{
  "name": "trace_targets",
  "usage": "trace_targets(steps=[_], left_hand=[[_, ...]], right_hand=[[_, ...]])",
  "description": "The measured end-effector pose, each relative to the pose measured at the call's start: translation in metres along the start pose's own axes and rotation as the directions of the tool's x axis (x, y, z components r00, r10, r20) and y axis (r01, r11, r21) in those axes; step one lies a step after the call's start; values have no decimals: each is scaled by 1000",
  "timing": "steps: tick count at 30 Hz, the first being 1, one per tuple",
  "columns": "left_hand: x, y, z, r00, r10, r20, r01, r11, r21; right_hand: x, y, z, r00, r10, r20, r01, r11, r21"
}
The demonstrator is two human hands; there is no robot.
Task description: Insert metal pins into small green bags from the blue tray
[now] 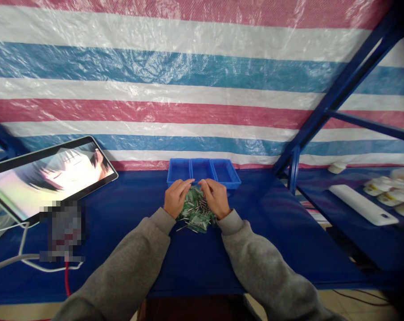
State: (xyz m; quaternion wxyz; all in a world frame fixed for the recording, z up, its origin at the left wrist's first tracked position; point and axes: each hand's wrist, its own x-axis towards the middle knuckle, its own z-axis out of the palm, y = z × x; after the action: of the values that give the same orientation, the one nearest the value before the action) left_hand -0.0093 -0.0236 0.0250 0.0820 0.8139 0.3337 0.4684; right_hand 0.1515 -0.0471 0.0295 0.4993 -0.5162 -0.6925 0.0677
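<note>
My left hand (175, 197) is closed in a pinch, thumb and forefinger together, at the left side of a pile. My right hand (216, 197) pinches the same way at the right side, its fingertips a short gap from the left ones. Whatever the fingertips hold, if anything, is too small to make out. Beneath and between the hands lies a heap of small green-and-clear packets (197, 219) mixed with thin metal rods (202, 206). Just behind the fingertips stands a blue tray with three compartments (241, 182); the hands hide part of its front edge.
A tablet (103, 180) showing a picture leans at the left, with white cables (23, 240) and a red cable (67, 278) near it. On the right, past a blue metal frame (293, 169), lie a long white object (362, 205) and several white containers (378, 185). A striped sheet (188, 67) hangs behind.
</note>
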Motion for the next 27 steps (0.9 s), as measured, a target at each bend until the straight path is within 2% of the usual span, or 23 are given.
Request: trace_targets(steps=[10,20,24,27], left_hand=[[0,-2,0,995,-72,-67,68,996,-58],[0,-2,1,991,-100,-87,96,994,-54],[0,1,-2,984,-95,-149,91,995,-33],[0,2,-4,975,-104,-197,89,993,-82]], right_hand=[[0,1,1,999,-38,-6,38,998,47],[-2,1,2,993,-103,61,98,992,80],[-2,0,2,991,-101,84,96,993,67],[-2,0,2,992,-88,86,84,995,46]])
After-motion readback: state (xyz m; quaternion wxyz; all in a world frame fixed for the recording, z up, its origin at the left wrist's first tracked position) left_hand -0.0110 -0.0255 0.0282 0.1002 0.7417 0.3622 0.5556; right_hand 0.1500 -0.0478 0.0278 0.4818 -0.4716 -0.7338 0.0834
